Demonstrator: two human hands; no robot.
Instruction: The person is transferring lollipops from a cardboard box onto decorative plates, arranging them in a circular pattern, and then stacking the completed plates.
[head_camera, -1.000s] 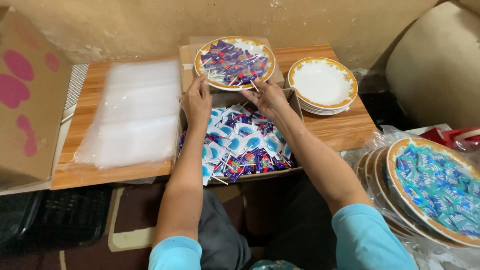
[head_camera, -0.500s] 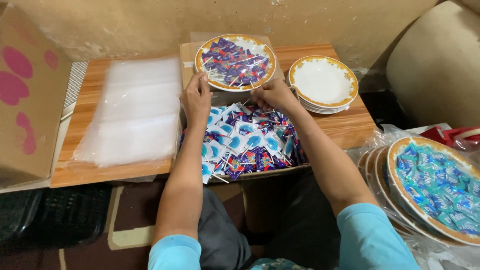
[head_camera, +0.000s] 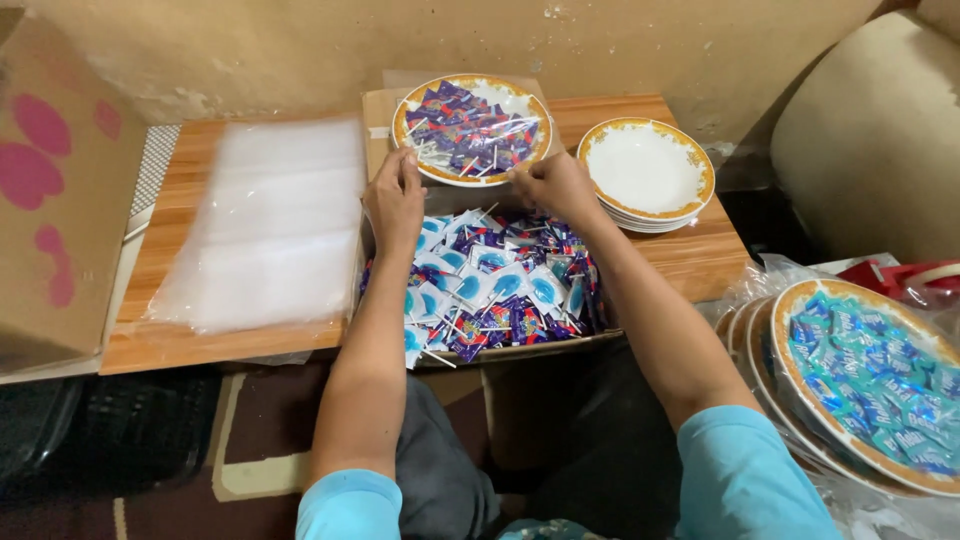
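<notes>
Left hand (head_camera: 396, 200): fingers curled, tips at the near rim of the plate of purple-wrapped lollipops (head_camera: 470, 128). Grip on the rim likely, but whether the fingers close on it or just rest there I cannot tell; back of hand blocks the view.

Right hand (head_camera: 553, 186): fingers bunched at the same rim, right side. Looks pinched, maybe on a wrapper or stick, contents hidden, cannot tell.

Directly under both hands: open cardboard box (head_camera: 520, 348) full of blue, white and purple wrapped lollipops (head_camera: 495, 285), sticks poking out. Both forearms cross over it.

Just beyond the fingertips: the filled plate, gold rim, sitting at the back of the box on a wooden table (head_camera: 190, 345).

Right of the right hand, close: stack of empty white plates (head_camera: 646, 170) with gold rims.

Left of the left hand, just beside: stack of clear plastic bags (head_camera: 270, 225), flat on the table.

Further left: cardboard box with pink spots (head_camera: 50, 200).

Far right, well apart: stacked plates, top one loaded with teal-wrapped candies (head_camera: 870, 380), in crinkled clear plastic.
</notes>
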